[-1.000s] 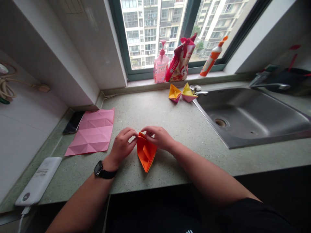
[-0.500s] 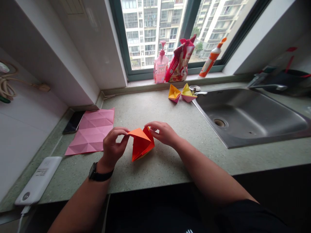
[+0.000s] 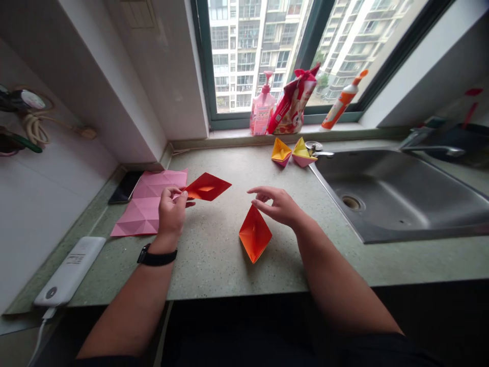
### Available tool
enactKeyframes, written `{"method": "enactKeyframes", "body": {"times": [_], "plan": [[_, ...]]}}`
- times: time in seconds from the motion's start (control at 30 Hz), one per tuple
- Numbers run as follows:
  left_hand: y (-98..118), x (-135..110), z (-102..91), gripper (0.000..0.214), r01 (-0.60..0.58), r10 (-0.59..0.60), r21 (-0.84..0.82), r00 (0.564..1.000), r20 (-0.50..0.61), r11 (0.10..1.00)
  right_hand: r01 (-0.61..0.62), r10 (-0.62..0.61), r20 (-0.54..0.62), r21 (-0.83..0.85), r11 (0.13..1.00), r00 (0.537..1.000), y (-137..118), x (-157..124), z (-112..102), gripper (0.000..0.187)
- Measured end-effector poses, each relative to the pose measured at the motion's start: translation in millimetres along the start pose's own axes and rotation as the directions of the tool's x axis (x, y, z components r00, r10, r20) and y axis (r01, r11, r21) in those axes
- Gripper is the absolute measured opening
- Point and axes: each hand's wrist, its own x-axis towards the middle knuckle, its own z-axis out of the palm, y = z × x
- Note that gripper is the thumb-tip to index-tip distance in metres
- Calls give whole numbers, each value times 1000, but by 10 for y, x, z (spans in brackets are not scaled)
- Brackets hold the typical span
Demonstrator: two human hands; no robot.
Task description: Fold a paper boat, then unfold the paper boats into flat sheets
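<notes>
My left hand (image 3: 171,210) pinches the left corner of a red-orange folded paper diamond (image 3: 208,187), raised above the counter. A second orange folded paper diamond (image 3: 255,235) is below my right hand (image 3: 278,205), with an open hollow facing up. The thumb of my right hand is at its top corner, and the index finger reaches out apart from the thumb. Whether the thumb touches that corner, I cannot tell. Under and behind my left hand, a creased pink sheet (image 3: 137,216) lies spread out.
Two small yellow-and-pink folded paper shapes (image 3: 281,152) stand at the back, beside the steel sink (image 3: 405,199). On the sill are a pink pump bottle (image 3: 262,109), a red bag (image 3: 294,104) and an orange-white bottle (image 3: 341,107). A phone (image 3: 124,187) and white power bank (image 3: 71,270) lie left.
The orange paper between my hands has come apart into two diamonds. My left hand has lifted one up; the other is lower right, by my right hand. The view has shifted slightly.
</notes>
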Motion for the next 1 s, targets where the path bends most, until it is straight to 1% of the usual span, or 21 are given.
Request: {"method": "enactKeyframes", "body": {"times": [0.07, 0.13, 0.2, 0.3, 0.43, 0.5, 0.6, 0.7, 0.77, 0.9, 1.0], "plan": [[-69, -1, 25, 26, 48, -50, 53, 998, 33, 997, 11, -14, -112, -30, 999, 994, -1, 12, 51, 30], [-126, -12, 44, 23, 67, -75, 136, 995, 58, 988, 27, -39, -167, -74, 997, 985, 3, 22, 118, 32], [-169, -22, 53, 21, 47, -66, 220, 995, 78, 974, 36, -56, -180, -109, 993, 982, 15, 24, 177, 33], [-208, -27, 52, 21, -12, -20, 318, 995, 96, 948, 43, -68, -200, -128, 991, 977, 39, 27, 225, 32], [-218, -11, 44, 25, -70, 23, 391, 992, 122, 918, 68, -91, -250, -101, 993, 964, -4, 109, 185, 23], [-213, -5, 44, 24, -90, 34, 413, 989, 141, 906, 92, -119, -222, -128, 987, 968, -89, 212, 134, 17], [-197, -8, 49, 24, -126, 57, 441, 984, 167, 888, 116, -138, -81, -237, 965, 987, -253, 432, 91, 9], [-174, -22, 57, 25, -151, 76, 456, 981, 178, 877, 119, -103, 63, -354, 928, 993, -343, 652, 161, 6], [-156, -31, 60, 25, -154, 78, 457, 980, 182, 876, 98, -53, 115, -428, 898, 992, -325, 751, 257, 7], [-131, -38, 64, 24, -159, 73, 455, 977, 202, 876, 63, 5, 132, -506, 860, 991, -167, 812, 434, 11], [-127, -31, 69, 24, -160, 67, 456, 975, 213, 876, 51, 15, 122, -520, 853, 992, -63, 805, 489, 13]]}}
